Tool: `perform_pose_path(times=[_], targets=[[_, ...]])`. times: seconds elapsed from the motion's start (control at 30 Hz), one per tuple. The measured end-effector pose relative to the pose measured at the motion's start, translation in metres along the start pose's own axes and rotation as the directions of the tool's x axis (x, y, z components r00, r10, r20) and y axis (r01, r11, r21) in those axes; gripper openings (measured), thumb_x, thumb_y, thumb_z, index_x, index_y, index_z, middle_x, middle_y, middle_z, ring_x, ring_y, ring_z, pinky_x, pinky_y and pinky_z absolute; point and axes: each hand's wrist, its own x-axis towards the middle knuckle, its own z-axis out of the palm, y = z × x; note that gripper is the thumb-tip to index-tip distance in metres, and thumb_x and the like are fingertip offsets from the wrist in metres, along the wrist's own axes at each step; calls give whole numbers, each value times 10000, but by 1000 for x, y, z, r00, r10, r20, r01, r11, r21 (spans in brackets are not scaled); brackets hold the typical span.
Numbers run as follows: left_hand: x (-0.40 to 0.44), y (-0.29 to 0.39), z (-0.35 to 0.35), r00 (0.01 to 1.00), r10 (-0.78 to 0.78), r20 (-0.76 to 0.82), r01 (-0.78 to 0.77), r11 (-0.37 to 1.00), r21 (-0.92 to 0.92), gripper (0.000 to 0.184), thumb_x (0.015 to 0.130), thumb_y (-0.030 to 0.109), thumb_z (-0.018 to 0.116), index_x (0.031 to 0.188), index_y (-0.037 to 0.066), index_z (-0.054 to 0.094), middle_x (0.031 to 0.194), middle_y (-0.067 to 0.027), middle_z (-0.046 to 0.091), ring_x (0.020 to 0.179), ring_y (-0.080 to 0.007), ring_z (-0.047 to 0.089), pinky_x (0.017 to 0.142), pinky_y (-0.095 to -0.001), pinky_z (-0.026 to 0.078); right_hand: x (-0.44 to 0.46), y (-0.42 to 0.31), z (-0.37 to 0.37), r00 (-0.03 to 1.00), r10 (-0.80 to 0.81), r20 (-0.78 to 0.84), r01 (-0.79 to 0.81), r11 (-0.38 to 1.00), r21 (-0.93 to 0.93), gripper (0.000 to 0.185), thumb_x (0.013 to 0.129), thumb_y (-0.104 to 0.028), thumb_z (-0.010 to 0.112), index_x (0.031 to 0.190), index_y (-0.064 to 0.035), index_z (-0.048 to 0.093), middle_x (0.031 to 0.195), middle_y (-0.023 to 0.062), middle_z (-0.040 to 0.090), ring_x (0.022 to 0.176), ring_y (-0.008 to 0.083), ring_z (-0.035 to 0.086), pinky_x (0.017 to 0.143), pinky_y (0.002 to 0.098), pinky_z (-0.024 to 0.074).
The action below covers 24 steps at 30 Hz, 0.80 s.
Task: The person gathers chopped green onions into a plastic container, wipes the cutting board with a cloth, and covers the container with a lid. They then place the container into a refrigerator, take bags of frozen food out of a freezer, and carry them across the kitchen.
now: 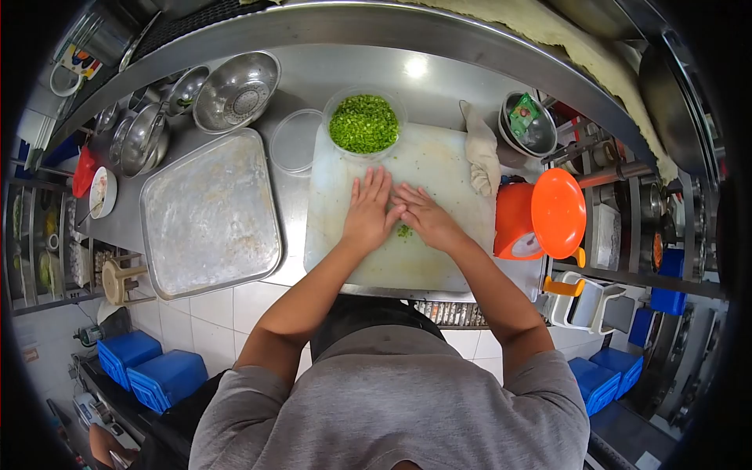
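Both my hands lie on a white cutting board [427, 262], thumbs meeting in the middle. My left hand [371, 207] is flat with its fingers stretched away from me. Beside it, my right hand [428, 218] slants up and to the left, fingers also extended. Just below the meeting thumbs sits a small heap of chopped green bits [404, 231], which look like scallion; what is under the palms is hidden. A clear round tub [332, 146] filled with chopped greens [364, 125] stands at the board's far edge, beyond my fingertips.
Left of the board are a round lid [296, 141], a large metal tray [211, 215] and a steel colander [237, 92] among several bowls. To the right are a crumpled cloth [481, 153], an orange scale [517, 227] and a metal pot [533, 133]. A shelf edge [376, 31] overhangs the back.
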Motion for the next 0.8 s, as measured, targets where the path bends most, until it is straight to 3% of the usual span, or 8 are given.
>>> perform_pose_path(times=[0.1,0.17,0.37,0.5,0.57,0.63,0.73,0.8], targets=[[17,14,10,997,20,76,-24,999,40,748,962,491,417,1471,-30,250,1559,-190,198,1460,-324,127,1182,-466,59,-32,-21,-22,979,200,-42,-169,909,381,421,1000,-238,461,1316,39,492,1383,189,494,1354,314,385,1143,376,246],[26,22,16,996,16,89,-18,1000,25,770,959,510,407,1476,-32,230,1565,-192,175,1465,-315,112,1184,-462,47,-52,-26,-23,793,433,-428,-285,885,367,485,985,-253,492,1354,55,433,1424,235,425,1379,338,337,1149,419,215],[41,23,25,1000,-11,-6,11,1000,-26,745,977,459,412,1480,-45,192,1567,-209,142,1466,-319,100,1183,-453,53,-48,-43,35,702,459,-545,-552,834,-10,632,954,-254,531,1437,66,277,1490,268,291,1418,409,203,1161,491,138],[43,21,32,995,-40,-92,38,999,-21,590,999,374,397,1414,-43,351,1498,-221,304,1423,-324,228,1168,-441,129,-31,-37,41,770,378,-514,-468,882,-52,589,973,-292,499,1419,52,330,1474,269,326,1405,375,266,1164,472,152],[41,18,15,995,-11,-97,4,998,-70,529,1010,344,382,1365,-42,446,1448,-225,400,1387,-330,321,1154,-432,198,-29,-23,32,877,336,-344,-216,914,343,535,979,-297,487,1382,44,404,1438,247,398,1380,373,319,1164,462,166],[27,24,-17,977,-181,116,214,761,-612,443,1025,294,357,1214,-24,600,1285,-205,568,1245,-325,495,1076,-399,345,-12,-6,18,837,345,-424,-163,898,408,483,990,-298,464,1349,25,465,1411,217,449,1358,353,363,1160,445,190],[10,16,-20,970,-201,-137,68,766,-640,393,1018,261,380,1148,3,646,1198,-188,623,1181,-334,540,1000,-388,415,29,20,3,825,252,-505,-233,967,101,458,997,-294,450,1338,9,486,1419,205,445,1361,337,362,1158,431,200],[8,9,-20,971,-170,-168,55,843,-535,393,1015,266,390,1179,-5,624,1232,-192,601,1205,-335,519,1022,-394,396,48,24,4,927,85,-365,-115,991,-62,447,997,-284,453,1328,14,494,1412,200,456,1352,327,377,1147,433,217]])
